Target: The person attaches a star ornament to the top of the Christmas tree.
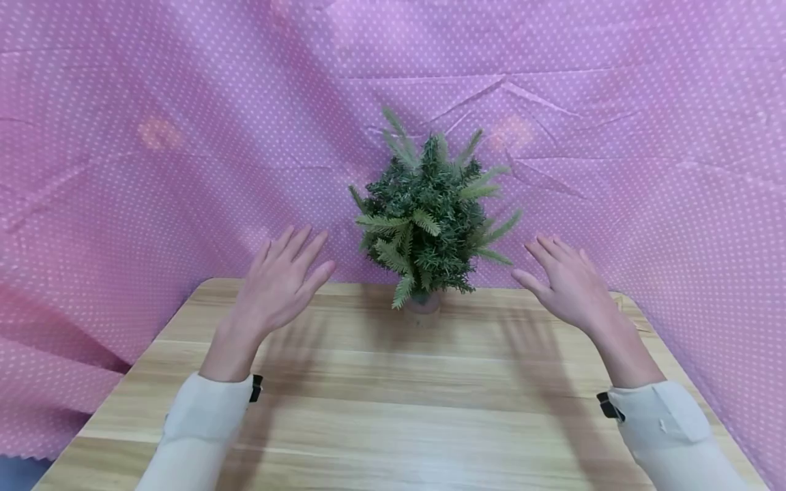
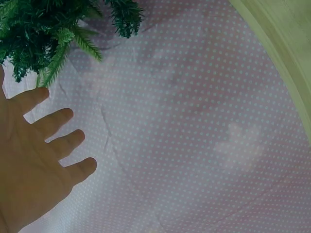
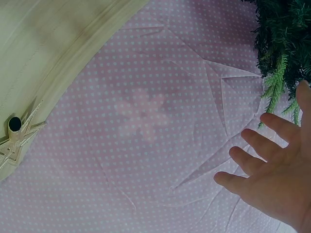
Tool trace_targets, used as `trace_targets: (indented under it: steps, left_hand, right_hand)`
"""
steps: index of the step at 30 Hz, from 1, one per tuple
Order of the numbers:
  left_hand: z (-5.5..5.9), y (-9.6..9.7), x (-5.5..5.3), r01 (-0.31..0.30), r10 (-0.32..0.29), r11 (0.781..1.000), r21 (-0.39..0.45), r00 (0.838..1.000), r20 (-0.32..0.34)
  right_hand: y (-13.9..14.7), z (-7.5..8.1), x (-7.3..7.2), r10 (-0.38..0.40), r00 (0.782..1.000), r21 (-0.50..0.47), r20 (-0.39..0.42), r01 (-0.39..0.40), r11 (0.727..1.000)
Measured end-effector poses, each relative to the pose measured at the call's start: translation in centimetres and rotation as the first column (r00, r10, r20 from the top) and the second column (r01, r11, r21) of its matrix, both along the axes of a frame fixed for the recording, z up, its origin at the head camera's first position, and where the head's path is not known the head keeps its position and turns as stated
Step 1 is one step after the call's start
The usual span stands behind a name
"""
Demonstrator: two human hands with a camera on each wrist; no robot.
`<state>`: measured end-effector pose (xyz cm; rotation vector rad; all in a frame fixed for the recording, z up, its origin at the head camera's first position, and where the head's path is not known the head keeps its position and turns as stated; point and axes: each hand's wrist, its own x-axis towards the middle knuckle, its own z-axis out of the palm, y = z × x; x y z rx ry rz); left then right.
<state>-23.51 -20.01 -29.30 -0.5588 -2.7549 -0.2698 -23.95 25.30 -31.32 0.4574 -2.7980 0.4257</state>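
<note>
1. Standing upright near the far edge of the table (image 1: 393, 423), about midway across it, is a small artificial fir tree (image 1: 432, 211). It is bushy and dark green, with lighter sprigs (image 1: 393, 256) poking out all round, and a rounded base (image 1: 424, 304) showing beneath.

2. On the near left of the tree, the person's left hand (image 1: 279, 279) hangs above the wood, its fingers straight and spread, its back turned up. Its fingertips point forward, and there is a clear gap between it and the needles.

3. Over on the tree's right, the right hand (image 1: 565, 283) mirrors it, fingers long and parted. The thumb comes just beside a light sprig; I can't tell whether they touch.

4. Both hands throw soft shadows onto the pale, striped wood. Each wrist comes out of a white sleeve (image 1: 205, 409), with a dark fitting (image 1: 256, 389) at the inner side of the cuff.

5. Beyond the right hand, at the table's far right corner, lies a gold star ornament (image 3: 13, 143), with a dark round opening beside its points.

6. A pink cloth (image 1: 583, 41) with white dots hangs behind and around the table, creased here and there, with faint flower shapes (image 3: 142, 114) in it.
</note>
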Motion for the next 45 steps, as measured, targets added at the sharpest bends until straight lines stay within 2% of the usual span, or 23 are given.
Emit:
trace_targets:
  steps: [18,25,34,40,45]
  left_hand:
    - [0.6,0.0,-0.4,0.035,-0.033,0.999,0.024,0.995,-0.093]
    - [0.7,0.1,-0.4,0.052,-0.047,0.997,0.048,0.994,-0.095]
    - [1.2,0.2,-0.7,0.099,-0.087,0.989,0.106,0.989,-0.118]
    - [1.4,0.5,-1.0,0.119,-0.106,0.986,0.117,0.988,-0.108]
    - [1.5,0.7,-1.2,0.152,-0.132,0.98,0.127,0.979,-0.157]
  right_hand:
    - [0.4,0.1,0.0,0.005,1.0,-0.032,-0.021,-0.006,0.999]
    - [0.6,-0.1,0.0,0.013,0.999,-0.035,-0.04,-0.014,0.999]
    - [0.8,-0.4,0.0,0.008,0.998,-0.03,-0.062,-0.01,1.0]
    - [1.0,-0.6,0.0,-0.001,0.998,-0.033,-0.061,-0.001,0.999]
    - [1.2,-0.7,0.0,-0.005,0.998,-0.045,-0.06,0.002,0.999]
